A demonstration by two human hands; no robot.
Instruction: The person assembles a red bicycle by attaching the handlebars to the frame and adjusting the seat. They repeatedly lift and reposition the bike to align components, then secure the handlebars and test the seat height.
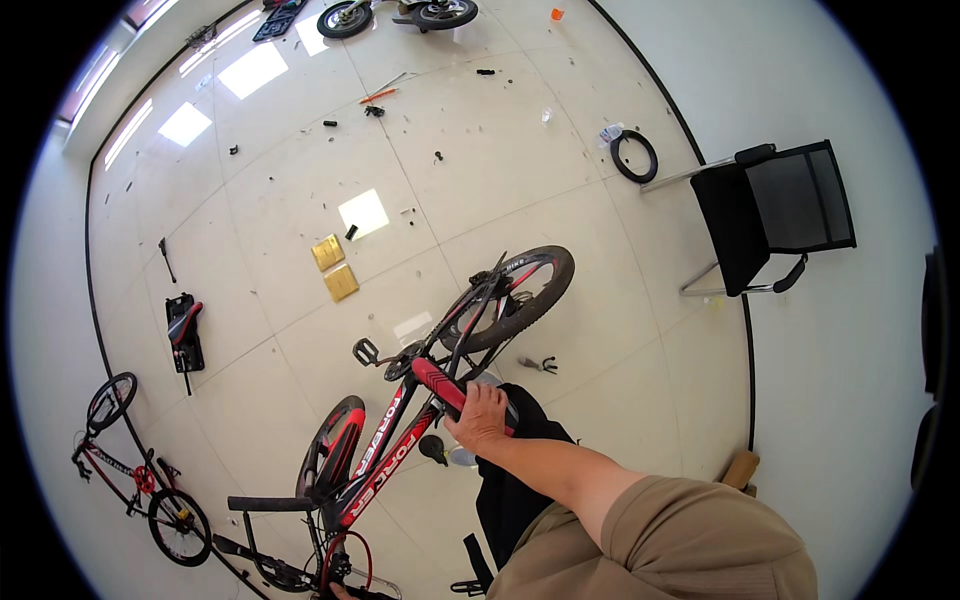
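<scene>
A black and red bicycle (385,430) stands just in front of me, its handlebar toward the lower left and its rear wheel (553,290) toward the upper right. My right hand (483,415) is closed over the rear part of its red and black saddle (437,383). Only a sliver of my left hand (342,592) shows at the lower edge, beside the handlebar (275,504); its fingers are hidden. The near pedal (433,449) hangs below the frame, and the far pedal (366,351) sticks out on the other side.
A small bicycle (135,475) stands by the left wall. Near it lies a loose saddle (182,325) on a black case. Two gold packets (334,268), a loose tire (634,157) and scattered small parts lie on the tiles. A black chair (760,210) stands at right.
</scene>
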